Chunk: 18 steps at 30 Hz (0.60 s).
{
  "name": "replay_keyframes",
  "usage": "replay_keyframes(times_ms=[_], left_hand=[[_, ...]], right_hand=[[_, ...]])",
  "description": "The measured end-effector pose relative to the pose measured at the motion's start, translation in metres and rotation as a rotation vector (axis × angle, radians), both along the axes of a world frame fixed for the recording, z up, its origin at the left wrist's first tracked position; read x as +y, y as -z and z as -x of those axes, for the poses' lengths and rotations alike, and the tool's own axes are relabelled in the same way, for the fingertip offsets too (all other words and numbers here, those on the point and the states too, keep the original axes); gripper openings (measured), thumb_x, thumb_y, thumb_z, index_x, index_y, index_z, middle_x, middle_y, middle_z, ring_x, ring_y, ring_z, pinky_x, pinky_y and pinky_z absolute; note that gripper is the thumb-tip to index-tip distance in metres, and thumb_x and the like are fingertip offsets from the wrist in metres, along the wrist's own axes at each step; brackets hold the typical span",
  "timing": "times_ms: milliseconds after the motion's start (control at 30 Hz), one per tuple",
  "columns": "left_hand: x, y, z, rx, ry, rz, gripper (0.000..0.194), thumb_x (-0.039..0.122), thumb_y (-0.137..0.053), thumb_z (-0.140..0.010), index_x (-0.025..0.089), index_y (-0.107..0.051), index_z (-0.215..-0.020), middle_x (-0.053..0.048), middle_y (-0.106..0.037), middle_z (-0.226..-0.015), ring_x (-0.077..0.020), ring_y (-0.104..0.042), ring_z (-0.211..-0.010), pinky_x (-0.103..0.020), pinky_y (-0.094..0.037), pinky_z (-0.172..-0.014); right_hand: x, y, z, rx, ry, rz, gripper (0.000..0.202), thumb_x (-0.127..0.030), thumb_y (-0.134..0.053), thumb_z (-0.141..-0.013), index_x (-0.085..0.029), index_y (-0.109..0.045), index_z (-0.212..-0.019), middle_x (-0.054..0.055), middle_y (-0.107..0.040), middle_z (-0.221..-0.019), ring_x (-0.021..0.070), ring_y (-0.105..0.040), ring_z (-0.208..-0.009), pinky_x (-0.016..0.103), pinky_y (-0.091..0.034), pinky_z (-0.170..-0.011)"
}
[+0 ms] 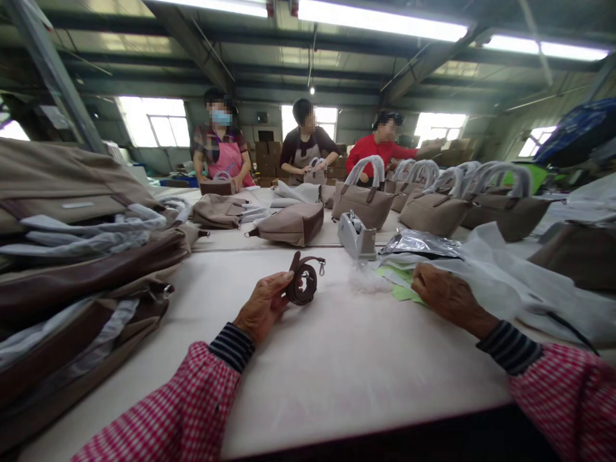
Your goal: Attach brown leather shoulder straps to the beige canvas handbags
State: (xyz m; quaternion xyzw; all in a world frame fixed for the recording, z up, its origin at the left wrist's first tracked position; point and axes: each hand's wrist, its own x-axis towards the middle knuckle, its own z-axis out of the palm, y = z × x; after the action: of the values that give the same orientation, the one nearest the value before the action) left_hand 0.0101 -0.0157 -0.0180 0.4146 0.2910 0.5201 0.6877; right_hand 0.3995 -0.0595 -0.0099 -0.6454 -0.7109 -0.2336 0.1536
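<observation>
My left hand (264, 307) grips a coiled dark brown strap (301, 284) between thumb and fingers, above the white table (356, 366). A metal clip hangs from the strap's loose end. On the right, my right hand (445, 294) has its fingers curled at the edge of pale green sheets (405, 290); whether it pinches a sheet is hidden. Just behind that hand lies a silvery plastic packet (419, 244). A grey tape dispenser (357, 236) stands behind and between my hands.
Taupe bags (91, 186) are piled at the left. More bags (364, 204) with wrapped handles stand across the table. Translucent plastic sheeting (534, 282) lies at the right. Three people are on the far side, one in a red top (366, 151).
</observation>
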Motion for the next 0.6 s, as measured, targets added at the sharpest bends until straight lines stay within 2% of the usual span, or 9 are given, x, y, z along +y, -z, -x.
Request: replay_keyframes(times_ms=[100,200,300,467,600], left_hand=[[-0.001,-0.001,0.0,0.019,0.009,0.001,0.034,0.036,-0.089,-0.074,0.009,-0.076,-0.092,-0.009,-0.076,-0.089,-0.0151,-0.069,-0.075,-0.023,-0.059,-0.068],[-0.002,-0.002,0.0,0.033,-0.012,0.019,0.033,0.033,-0.088,-0.075,0.009,-0.076,-0.095,-0.009,-0.076,-0.091,-0.0153,-0.069,-0.075,-0.023,-0.059,-0.068],[-0.002,-0.003,0.001,0.054,-0.03,0.02,0.033,0.033,-0.088,-0.074,0.009,-0.077,-0.094,-0.01,-0.077,-0.095,-0.0161,-0.07,-0.079,-0.023,-0.06,-0.07],[-0.002,-0.006,-0.001,0.127,-0.008,-0.004,0.039,0.039,-0.089,-0.073,0.009,-0.077,-0.095,-0.011,-0.077,-0.1,-0.0182,-0.069,-0.083,-0.023,-0.061,-0.07],[-0.004,-0.008,-0.001,0.188,0.0,0.01,0.045,0.041,-0.091,-0.07,0.011,-0.077,-0.101,-0.011,-0.077,-0.106,-0.0219,-0.072,-0.089,-0.023,-0.063,-0.07]], right_hand=[[-0.008,-0.01,0.016,0.012,-0.025,0.048,0.012,-0.024,-0.043,-0.095,-0.021,-0.05,-0.086,0.004,-0.063,-0.073,0.0188,-0.056,-0.062,0.033,-0.031,-0.063],[-0.016,-0.015,0.024,-0.004,-0.065,0.14,0.013,-0.023,-0.043,-0.098,-0.02,-0.055,-0.092,0.006,-0.067,-0.087,0.0216,-0.063,-0.08,0.032,-0.036,-0.072],[-0.02,-0.012,0.02,-0.057,-0.017,0.242,0.015,-0.021,-0.045,-0.098,-0.016,-0.059,-0.095,0.013,-0.068,-0.1,0.027,-0.063,-0.098,0.034,-0.039,-0.08],[-0.016,0.0,0.007,-0.072,0.035,0.344,0.018,-0.015,-0.043,-0.097,-0.013,-0.061,-0.093,0.016,-0.067,-0.1,0.0266,-0.06,-0.094,0.034,-0.038,-0.078],[-0.008,-0.002,0.002,-0.049,0.031,0.352,0.019,-0.014,-0.044,-0.095,-0.012,-0.063,-0.097,0.015,-0.068,-0.101,0.0238,-0.06,-0.093,0.032,-0.038,-0.079]])
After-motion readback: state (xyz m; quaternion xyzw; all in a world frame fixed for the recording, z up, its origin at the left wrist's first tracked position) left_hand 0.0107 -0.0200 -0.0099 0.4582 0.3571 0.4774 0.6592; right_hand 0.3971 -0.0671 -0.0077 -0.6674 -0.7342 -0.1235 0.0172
